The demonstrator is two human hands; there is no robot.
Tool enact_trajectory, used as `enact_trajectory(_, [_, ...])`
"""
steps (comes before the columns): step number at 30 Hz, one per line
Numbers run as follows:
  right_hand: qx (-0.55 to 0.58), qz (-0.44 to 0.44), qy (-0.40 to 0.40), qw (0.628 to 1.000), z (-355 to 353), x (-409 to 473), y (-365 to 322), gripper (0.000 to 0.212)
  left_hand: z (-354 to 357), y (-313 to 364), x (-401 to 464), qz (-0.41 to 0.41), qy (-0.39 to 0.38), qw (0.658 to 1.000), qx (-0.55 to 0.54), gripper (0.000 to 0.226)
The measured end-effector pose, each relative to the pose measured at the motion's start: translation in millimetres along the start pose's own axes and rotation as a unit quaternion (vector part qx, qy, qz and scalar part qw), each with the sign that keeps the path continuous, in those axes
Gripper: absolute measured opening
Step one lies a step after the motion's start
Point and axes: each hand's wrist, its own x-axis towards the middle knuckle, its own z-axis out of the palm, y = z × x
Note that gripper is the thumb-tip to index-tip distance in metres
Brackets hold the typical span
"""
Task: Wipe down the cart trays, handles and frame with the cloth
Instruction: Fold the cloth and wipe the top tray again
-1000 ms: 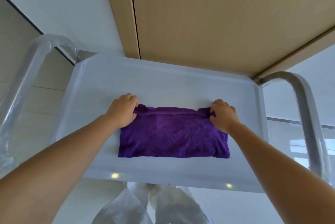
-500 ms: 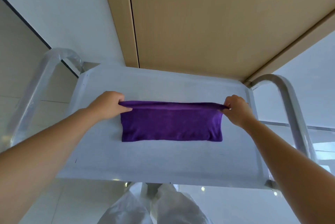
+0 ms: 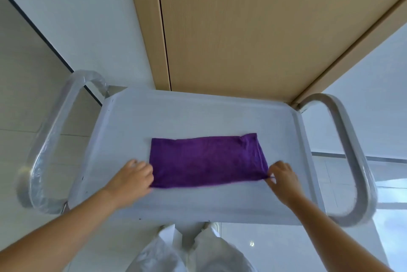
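- The left handle (image 3: 47,139), a bent metal tube wrapped in clear plastic film, loops out from the left side of the cart; its lower bend is blurred.
- The left hand (image 3: 132,180) sits at the near left corner of the cloth, fingers curled onto the edge; the fingertips are blurred, so whether they pinch the fabric or only press on it cannot be told.
- The tray (image 3: 198,115), pale grey with a raised rim, carries the purple cloth (image 3: 207,161) near its middle, slightly toward the near side.
- The cloth lies flat as a folded rectangle, long axis running left to right across the tray, its right end skewed a little with a raised fold at the far right corner.
- The right hand (image 3: 284,178) pinches the near right corner of the cloth between thumb and fingers, the other fingers loosely curled.
- The right handle (image 3: 352,157), bare metal, loops out beside the tray; its near bend is smeared by motion.
- Below the tray's near edge, pale trouser legs (image 3: 193,254) are cut off by the frame.
- Half a second ago both hands held the far edge of the cloth lifted and taut; now they are at the near corners and the cloth lies flat, looking wider front to back.
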Motion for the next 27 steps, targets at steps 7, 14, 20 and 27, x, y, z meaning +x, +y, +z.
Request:
enact_trajectory(7, [0.083, 0.075, 0.032, 0.993, 18, -16, 6, 0.014, 25, 35, -14, -0.12, 0.034, 0.985, -0.121, 0.067])
enact_trajectory(14, [0.173, 0.263, -0.001, 0.949, 21, 18, -22, 0.066, 11, 79, 32, -0.162, -0.071, 0.969, -0.17, 0.049])
enact_trajectory(20, [0.184, 0.264, -0.081, 0.943, 20, 42, -46, 0.012, 2, 87, 52, -0.266, -0.075, 0.914, -0.296, 0.046])
enact_trajectory(27, [0.266, 0.091, 0.01, 0.96, 1, 31, -115, 0.015, -55, 84, 97, -0.357, -0.035, 0.629, -0.69, 0.034])
